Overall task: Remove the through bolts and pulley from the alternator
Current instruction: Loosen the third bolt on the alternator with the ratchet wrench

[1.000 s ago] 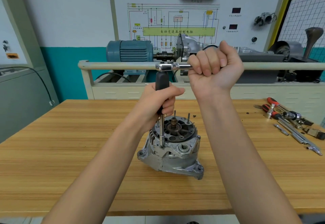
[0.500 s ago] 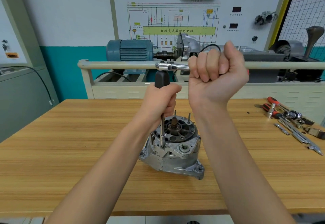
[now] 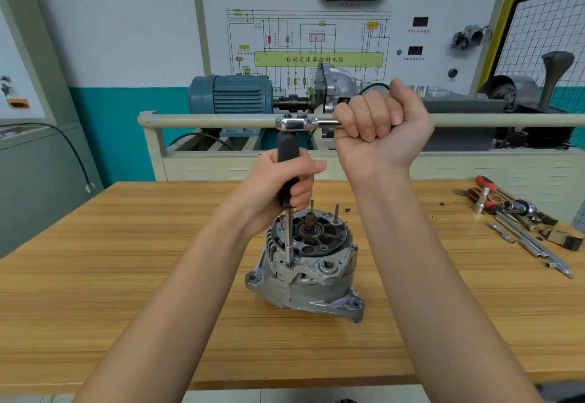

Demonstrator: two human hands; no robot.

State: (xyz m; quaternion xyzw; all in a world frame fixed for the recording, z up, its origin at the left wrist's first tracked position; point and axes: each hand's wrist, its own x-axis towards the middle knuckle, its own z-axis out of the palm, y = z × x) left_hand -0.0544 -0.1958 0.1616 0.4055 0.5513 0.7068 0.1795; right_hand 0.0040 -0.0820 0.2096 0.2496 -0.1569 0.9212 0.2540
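Standing upright mid-table, the alternator (image 3: 305, 271) still has a through bolt being worked: left hand (image 3: 281, 185) wraps the driver (image 3: 287, 178), right hand (image 3: 378, 125) fists the ratchet (image 3: 304, 124); pulley unseen.

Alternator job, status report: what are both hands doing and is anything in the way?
Left hand grips black driver handle. Right hand grips ratchet on top. Driver tip seated in alternator, upright on table. Nothing blocking.
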